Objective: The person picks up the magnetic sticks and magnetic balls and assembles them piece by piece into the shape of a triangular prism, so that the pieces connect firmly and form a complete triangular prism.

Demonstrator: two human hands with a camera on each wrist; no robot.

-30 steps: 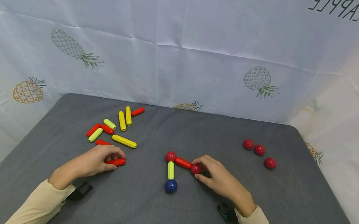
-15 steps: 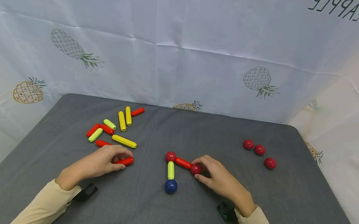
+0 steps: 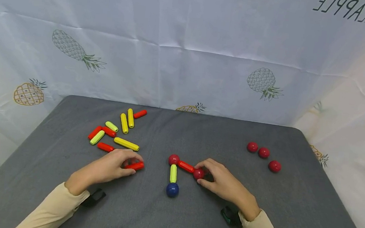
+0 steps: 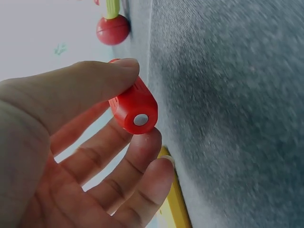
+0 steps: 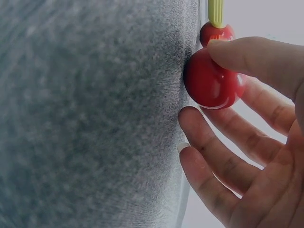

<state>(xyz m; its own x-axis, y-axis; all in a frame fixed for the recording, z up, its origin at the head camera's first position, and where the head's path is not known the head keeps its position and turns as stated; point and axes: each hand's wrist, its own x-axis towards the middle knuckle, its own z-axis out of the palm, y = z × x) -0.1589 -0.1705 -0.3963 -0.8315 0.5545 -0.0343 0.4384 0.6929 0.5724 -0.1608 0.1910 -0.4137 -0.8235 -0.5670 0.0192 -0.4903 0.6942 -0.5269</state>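
Note:
My left hand pinches a short red rod between thumb and fingers; a silvery round tip shows at its near end. My right hand grips a red ball with thumb and fingers. That ball ends a joined piece on the table: a red rod runs from it to another red ball, and a light green rod leads from there to a blue ball. The rod in my left hand is left of this piece and apart from it.
On the left lie loose rods: a yellow rod, a red rod, a light green rod and several more. Several red balls sit at the right. Behind the grey table hangs a white pineapple-print cloth.
My left hand has moved to the right with the red rod, closer to the joined piece. My right hand stays on the red ball; the piece has barely shifted.

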